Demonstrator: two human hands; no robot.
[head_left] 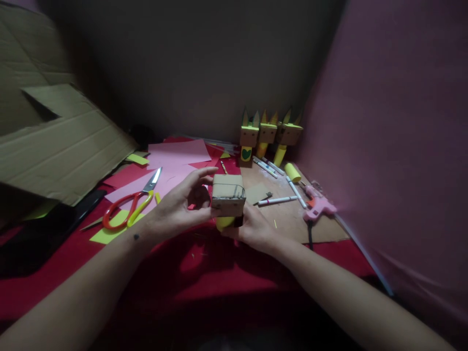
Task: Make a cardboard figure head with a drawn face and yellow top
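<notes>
A small cardboard figure [228, 189], a box head on a yellow paper tube, is held up over the red cloth between my two hands. My left hand [185, 200] is at its left side, thumb against the front of the box and index finger reaching to the upper back corner. From below and the right, my right hand [254, 229] is closed around the yellow tube [224, 223], its fingers partly hidden by the box. Dark line markings show on the box's top. Two faint dark spots are on its shaded front.
Scissors [126, 212] lie left on pink paper [179, 153]. Several finished-looking eared cardboard figures [249, 136] stand at the back. Markers [278, 200], a yellow tube [292, 172] and a pink glue gun [319, 204] lie right on a cardboard sheet [292, 226]. Large cardboard [69, 131] leans left.
</notes>
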